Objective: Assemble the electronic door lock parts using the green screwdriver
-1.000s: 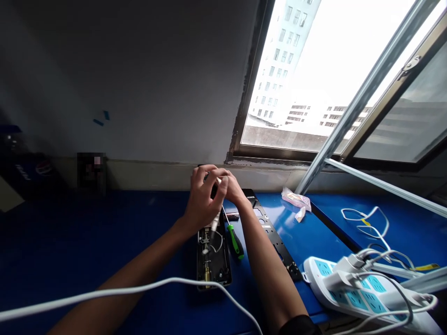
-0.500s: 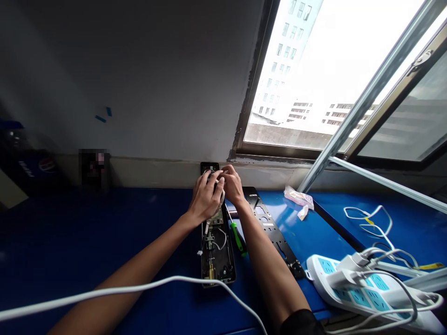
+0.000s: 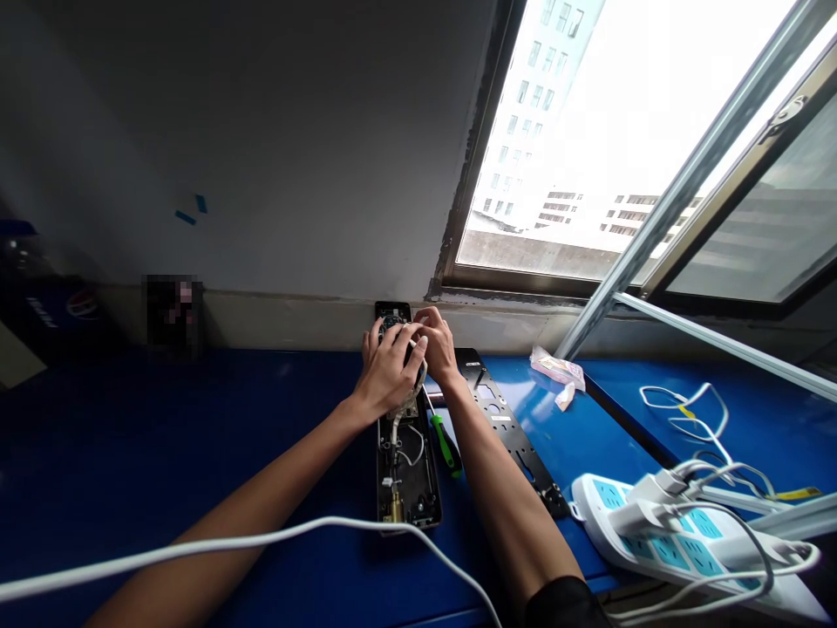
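Note:
A long black open lock-like housing [image 3: 428, 501] lies lengthwise on the blue table, with a circuit board at its far end and a brass-coloured part near its close end. My left hand [image 3: 389, 371] rests over the upper half, fingers bent, a thick white cable [image 3: 397, 426] by its thumb. Against its fingertips, my right hand [image 3: 437, 344] is closed in a pinch at the housing's right edge; whatever sits between those fingertips is hidden. Right of the housing lies a green and black screwdriver [image 3: 445, 447]. Beyond my right forearm is a black metal plate with cut-outs [image 3: 506, 426].
At the lower right stands a white power strip [image 3: 660, 541] with plugs and cords. A white cord [image 3: 294, 528] crosses in front, above my left forearm. A metal frame bar [image 3: 628, 262] rises by the window. A pink-white packet [image 3: 557, 368] lies near the wall.
My left hand has shifted slightly to the right, closer to my right hand. The thick white cable and a small white connector in the housing have moved to the right. The screwdriver stays put.

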`<move>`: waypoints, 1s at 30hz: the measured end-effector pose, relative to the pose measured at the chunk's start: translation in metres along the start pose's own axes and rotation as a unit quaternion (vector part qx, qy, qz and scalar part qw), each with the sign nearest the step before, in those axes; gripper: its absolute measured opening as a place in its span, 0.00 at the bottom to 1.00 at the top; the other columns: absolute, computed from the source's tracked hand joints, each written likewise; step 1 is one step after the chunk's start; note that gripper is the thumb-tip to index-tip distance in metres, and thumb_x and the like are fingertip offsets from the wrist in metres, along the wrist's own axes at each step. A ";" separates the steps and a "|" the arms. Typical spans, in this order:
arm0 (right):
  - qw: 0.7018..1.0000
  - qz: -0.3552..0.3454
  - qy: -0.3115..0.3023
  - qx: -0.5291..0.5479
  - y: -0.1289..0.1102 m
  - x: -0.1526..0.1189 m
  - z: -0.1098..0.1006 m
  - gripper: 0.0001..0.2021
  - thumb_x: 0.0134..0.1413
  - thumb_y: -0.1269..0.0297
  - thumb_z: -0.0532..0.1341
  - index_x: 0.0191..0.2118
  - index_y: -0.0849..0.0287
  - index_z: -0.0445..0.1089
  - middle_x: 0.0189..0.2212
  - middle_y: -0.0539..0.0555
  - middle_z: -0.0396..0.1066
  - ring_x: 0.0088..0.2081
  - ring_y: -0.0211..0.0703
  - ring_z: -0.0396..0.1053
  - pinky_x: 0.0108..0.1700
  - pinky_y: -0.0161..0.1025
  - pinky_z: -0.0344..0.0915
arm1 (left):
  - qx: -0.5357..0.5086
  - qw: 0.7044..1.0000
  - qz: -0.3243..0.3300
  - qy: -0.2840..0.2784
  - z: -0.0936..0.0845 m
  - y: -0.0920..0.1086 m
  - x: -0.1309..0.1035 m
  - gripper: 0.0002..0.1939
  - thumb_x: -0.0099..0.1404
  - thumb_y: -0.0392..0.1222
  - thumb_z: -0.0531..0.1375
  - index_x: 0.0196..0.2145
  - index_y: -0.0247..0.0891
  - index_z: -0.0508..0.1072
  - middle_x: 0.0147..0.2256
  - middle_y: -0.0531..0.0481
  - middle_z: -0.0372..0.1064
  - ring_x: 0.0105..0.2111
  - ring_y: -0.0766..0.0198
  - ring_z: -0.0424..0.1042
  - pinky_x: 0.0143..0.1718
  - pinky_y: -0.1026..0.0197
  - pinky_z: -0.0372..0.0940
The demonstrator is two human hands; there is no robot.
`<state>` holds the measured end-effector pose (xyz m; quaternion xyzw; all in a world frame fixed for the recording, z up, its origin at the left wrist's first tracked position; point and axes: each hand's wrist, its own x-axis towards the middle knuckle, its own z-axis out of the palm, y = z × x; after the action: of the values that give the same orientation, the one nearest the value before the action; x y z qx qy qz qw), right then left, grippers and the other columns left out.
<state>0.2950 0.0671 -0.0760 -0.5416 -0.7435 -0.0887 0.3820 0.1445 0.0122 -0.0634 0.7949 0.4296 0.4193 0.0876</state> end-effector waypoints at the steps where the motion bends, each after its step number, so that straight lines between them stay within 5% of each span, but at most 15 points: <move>1: 1.000 0.000 0.002 0.002 0.001 0.000 0.001 0.13 0.70 0.58 0.62 0.54 0.57 0.73 0.55 0.58 0.73 0.50 0.46 0.74 0.53 0.49 0.75 | 0.003 1.000 0.008 0.002 0.000 0.000 0.000 0.23 0.80 0.54 0.46 0.64 0.48 0.68 0.64 0.46 0.68 0.71 0.46 0.52 0.73 0.32 0.42; 6: 1.000 -0.004 0.008 0.019 0.001 -0.001 0.001 0.12 0.70 0.57 0.62 0.52 0.57 0.73 0.53 0.57 0.73 0.49 0.45 0.74 0.52 0.48 0.74 | -0.002 0.999 0.040 -0.002 -0.001 -0.002 0.001 0.23 0.80 0.54 0.45 0.64 0.47 0.68 0.61 0.46 0.69 0.68 0.50 0.58 0.75 0.37 0.42; 9: 1.000 -0.010 0.009 0.023 0.000 0.000 -0.001 0.06 0.69 0.63 0.61 0.42 0.58 0.75 0.52 0.56 0.73 0.46 0.43 0.72 0.52 0.46 0.71 | 0.000 1.000 0.028 -0.003 0.000 -0.004 0.001 0.24 0.80 0.55 0.45 0.64 0.45 0.67 0.62 0.45 0.68 0.70 0.48 0.55 0.74 0.36 0.44; 13: 0.999 -0.020 0.010 0.022 -0.002 0.000 -0.003 0.12 0.66 0.71 0.58 0.31 0.56 0.74 0.54 0.55 0.72 0.42 0.42 0.69 0.52 0.43 0.66 | 0.004 1.000 0.007 -0.004 0.002 -0.007 0.000 0.26 0.80 0.57 0.44 0.66 0.45 0.65 0.63 0.43 0.66 0.72 0.45 0.49 0.73 0.35 0.47; 25: 1.000 -0.017 0.001 0.011 -0.004 0.001 -0.005 0.15 0.69 0.66 0.55 0.35 0.52 0.79 0.53 0.53 0.72 0.40 0.42 0.68 0.51 0.41 0.65 | -0.027 0.997 -0.034 0.062 -0.001 -0.024 0.007 0.26 0.79 0.56 0.45 0.65 0.44 0.68 0.62 0.39 0.64 0.68 0.45 0.55 0.72 0.37 0.48; 30: 1.000 -0.014 -0.013 0.022 -0.003 0.008 -0.008 0.12 0.67 0.64 0.59 0.43 0.53 0.82 0.46 0.56 0.74 0.46 0.45 0.71 0.51 0.40 0.66 | -0.058 0.996 -0.043 0.054 0.007 -0.030 0.006 0.26 0.80 0.55 0.42 0.65 0.43 0.67 0.63 0.37 0.62 0.66 0.49 0.61 0.70 0.41 0.55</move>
<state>0.2950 0.0679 -0.0646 -0.5240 -0.7573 -0.0704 0.3833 0.1331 0.0366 -0.0785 0.7458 0.4422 0.4816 0.1279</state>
